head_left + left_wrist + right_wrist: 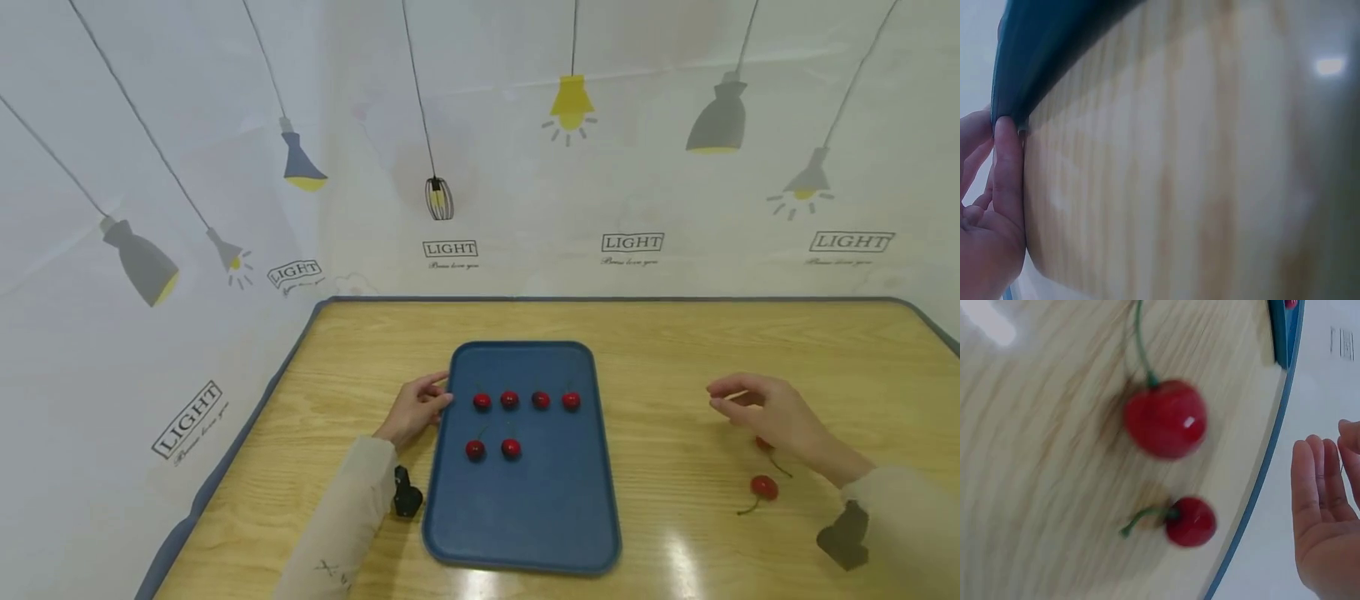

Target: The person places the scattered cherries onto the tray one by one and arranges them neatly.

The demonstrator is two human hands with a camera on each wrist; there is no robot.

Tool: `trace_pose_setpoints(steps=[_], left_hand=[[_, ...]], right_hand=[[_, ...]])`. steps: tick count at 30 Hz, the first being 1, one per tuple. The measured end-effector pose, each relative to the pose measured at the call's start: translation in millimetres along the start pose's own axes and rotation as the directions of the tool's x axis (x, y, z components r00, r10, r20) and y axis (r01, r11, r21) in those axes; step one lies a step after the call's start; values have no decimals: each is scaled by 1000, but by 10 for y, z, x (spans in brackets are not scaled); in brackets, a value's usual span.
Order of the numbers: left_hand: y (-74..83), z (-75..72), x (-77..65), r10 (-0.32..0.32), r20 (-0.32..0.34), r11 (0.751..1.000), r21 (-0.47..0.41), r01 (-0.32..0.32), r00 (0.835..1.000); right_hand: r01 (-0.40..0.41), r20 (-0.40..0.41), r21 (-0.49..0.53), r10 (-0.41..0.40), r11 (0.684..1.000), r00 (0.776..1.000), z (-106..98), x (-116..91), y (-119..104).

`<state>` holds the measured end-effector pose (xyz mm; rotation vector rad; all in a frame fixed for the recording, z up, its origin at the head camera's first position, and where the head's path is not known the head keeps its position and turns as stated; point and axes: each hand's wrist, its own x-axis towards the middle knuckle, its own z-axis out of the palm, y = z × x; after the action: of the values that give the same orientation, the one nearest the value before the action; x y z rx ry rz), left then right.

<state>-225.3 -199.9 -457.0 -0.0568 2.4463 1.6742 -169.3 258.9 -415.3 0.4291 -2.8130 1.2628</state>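
A blue tray (525, 517) lies on the wooden table and carries several red cherries (511, 448), with a row at its far end and two nearer ones. My left hand (412, 408) holds the tray's left rim, thumb and fingers at the edge; the left wrist view shows fingertips against the tray side (1019, 59). Over the table to the right, my right hand (772, 417) hovers with fingers loosely bent and no cherry between them. Beneath its wrist lie two loose cherries, one partly hidden by the hand (763, 443) and another (763, 487); both show green stems in the right wrist view.
The light wood table (675, 333) has a dark blue edge and meets pale walls printed with lamps at the back and left. Black wrist devices show near the left sleeve (345, 508) and the right sleeve (915, 525).
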Motion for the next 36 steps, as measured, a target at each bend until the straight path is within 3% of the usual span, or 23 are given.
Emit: trace_pose_setpoints(steps=[6, 13, 21, 26, 29, 36], left_hand=[[-35, 7, 3, 13, 3, 1000, 5, -13, 1000], [-37, 12, -12, 5, 0, 1000, 0, -5, 1000], [-27, 12, 0, -1, -9, 1000, 5, 1, 1000], [-24, 13, 0, 4, -13, 1000, 6, -4, 1000], [-22, 11, 5, -3, -16, 1000, 8, 4, 1000], [-26, -2, 28, -4, -11, 1000, 11, 4, 1000]], right_hand=[[-53, -60, 27, 54, 998, 997, -126, -191, 241], [-99, -43, 52, 101, 994, 994, -224, -343, 422], [-159, -31, 45, 160, 986, 987, -227, -423, 494], [-194, -35, -18, 193, 981, 981, -199, -441, 508], [-187, -26, -41, 186, 982, 982, -164, -454, 517], [-164, 21, 11, 164, 986, 986, -122, -484, 531]])
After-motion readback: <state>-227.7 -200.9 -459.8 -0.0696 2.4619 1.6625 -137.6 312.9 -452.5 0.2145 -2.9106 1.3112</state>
